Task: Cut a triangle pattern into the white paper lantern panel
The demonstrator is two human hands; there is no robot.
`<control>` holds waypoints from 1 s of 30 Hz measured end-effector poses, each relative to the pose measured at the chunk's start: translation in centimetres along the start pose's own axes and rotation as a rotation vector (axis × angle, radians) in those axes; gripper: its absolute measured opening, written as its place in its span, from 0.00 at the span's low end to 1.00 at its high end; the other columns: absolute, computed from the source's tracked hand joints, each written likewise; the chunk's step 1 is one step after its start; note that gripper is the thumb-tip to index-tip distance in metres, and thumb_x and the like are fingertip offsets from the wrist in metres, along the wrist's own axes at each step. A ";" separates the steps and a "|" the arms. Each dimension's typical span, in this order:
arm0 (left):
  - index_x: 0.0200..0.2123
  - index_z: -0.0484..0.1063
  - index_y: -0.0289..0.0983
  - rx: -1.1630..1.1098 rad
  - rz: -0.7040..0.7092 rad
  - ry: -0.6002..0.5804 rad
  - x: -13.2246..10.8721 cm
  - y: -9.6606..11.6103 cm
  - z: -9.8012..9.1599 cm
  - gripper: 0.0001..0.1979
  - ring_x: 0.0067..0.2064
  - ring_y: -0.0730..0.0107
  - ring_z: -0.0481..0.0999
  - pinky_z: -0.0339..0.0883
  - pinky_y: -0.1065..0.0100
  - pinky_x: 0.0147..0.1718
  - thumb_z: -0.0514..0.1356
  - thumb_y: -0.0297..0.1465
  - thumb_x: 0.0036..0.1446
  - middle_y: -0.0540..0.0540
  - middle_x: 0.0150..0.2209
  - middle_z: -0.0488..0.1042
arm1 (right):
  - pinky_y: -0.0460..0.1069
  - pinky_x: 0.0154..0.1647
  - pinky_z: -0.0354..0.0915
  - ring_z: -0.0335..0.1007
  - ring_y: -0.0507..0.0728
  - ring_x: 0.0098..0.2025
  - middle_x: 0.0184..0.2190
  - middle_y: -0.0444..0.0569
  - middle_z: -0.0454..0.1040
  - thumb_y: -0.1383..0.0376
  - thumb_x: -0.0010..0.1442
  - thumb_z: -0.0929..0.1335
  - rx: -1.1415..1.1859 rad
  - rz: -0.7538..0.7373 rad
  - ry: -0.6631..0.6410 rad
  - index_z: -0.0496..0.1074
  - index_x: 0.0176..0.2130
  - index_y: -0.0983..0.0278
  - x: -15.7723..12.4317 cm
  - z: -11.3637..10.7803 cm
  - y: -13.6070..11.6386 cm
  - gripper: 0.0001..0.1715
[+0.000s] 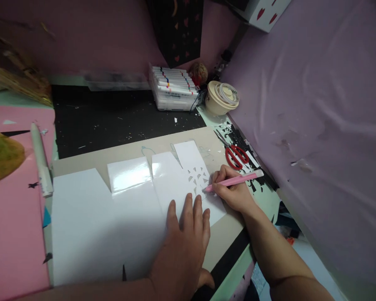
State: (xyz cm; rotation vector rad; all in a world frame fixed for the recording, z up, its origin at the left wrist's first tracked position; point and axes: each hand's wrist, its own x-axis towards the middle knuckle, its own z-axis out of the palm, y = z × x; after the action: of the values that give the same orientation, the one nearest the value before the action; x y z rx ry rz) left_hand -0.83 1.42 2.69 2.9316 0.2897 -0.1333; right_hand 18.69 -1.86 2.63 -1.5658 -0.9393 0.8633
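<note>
Pointing leftward, the pink pen [238, 179] slants tip-down.

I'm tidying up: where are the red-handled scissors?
In the head view, the red-handled scissors lie on the right, just beyond the right hand, beside black paper scraps.

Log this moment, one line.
right hand: holds pink plastic pen-like tool, tip at white paper sheet; left hand: spread on sheet; red-handled scissors: nearby

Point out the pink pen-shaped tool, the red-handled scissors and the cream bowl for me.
Pink pen-shaped tool [237, 180]: head view, on its barrel.
Red-handled scissors [228, 146]: head view, near the pivot.
Cream bowl [215, 104]: head view, on its outer wall.
</note>
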 end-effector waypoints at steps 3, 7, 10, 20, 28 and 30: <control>0.66 0.58 0.35 0.000 0.006 -0.012 0.0 0.0 -0.1 0.54 0.68 0.32 0.53 0.55 0.30 0.58 0.55 0.66 0.45 0.27 0.67 0.54 | 0.48 0.26 0.56 0.64 0.52 0.25 0.20 0.39 0.66 0.75 0.50 0.68 -0.013 -0.017 0.013 0.57 0.24 0.60 0.0 -0.1 0.2 0.16; 0.66 0.59 0.35 0.000 0.001 0.012 -0.1 0.0 0.0 0.55 0.68 0.31 0.53 0.55 0.30 0.58 0.54 0.67 0.44 0.27 0.67 0.54 | 0.48 0.26 0.57 0.64 0.52 0.24 0.19 0.38 0.65 0.75 0.50 0.68 -0.009 -0.029 0.011 0.57 0.24 0.60 0.0 -0.2 0.4 0.16; 0.65 0.60 0.34 0.003 0.003 0.029 -0.1 0.1 0.2 0.56 0.67 0.31 0.54 0.56 0.30 0.58 0.56 0.67 0.43 0.26 0.67 0.55 | 0.49 0.27 0.57 0.64 0.52 0.25 0.20 0.38 0.66 0.75 0.51 0.67 -0.004 -0.033 0.007 0.57 0.24 0.60 0.0 -0.3 0.5 0.15; 0.65 0.61 0.37 -0.010 -0.019 0.046 0.0 0.0 -0.1 0.53 0.68 0.34 0.54 0.56 0.32 0.58 0.52 0.67 0.45 0.29 0.67 0.57 | 0.49 0.28 0.56 0.64 0.52 0.26 0.21 0.39 0.67 0.73 0.51 0.70 -0.007 -0.021 -0.041 0.58 0.25 0.60 -0.2 -0.3 0.2 0.17; 0.65 0.61 0.37 -0.012 -0.016 0.030 0.0 0.0 -0.2 0.53 0.67 0.33 0.55 0.56 0.32 0.58 0.54 0.67 0.44 0.29 0.67 0.57 | 0.49 0.28 0.57 0.64 0.53 0.26 0.21 0.40 0.68 0.73 0.52 0.70 -0.015 -0.013 -0.053 0.59 0.25 0.60 -0.2 -0.2 0.1 0.16; 0.65 0.61 0.36 -0.021 -0.010 0.019 0.0 0.0 -0.3 0.54 0.68 0.33 0.54 0.56 0.32 0.58 0.54 0.67 0.45 0.29 0.67 0.56 | 0.49 0.28 0.57 0.65 0.53 0.27 0.21 0.40 0.68 0.73 0.52 0.70 -0.012 -0.014 -0.050 0.59 0.25 0.60 -0.3 -0.2 0.1 0.16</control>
State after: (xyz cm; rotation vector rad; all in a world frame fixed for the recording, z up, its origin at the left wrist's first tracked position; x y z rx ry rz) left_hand -0.83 1.43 2.98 2.9126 0.3073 -0.1037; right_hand 18.74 -2.19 2.56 -1.5524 -0.9919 0.8925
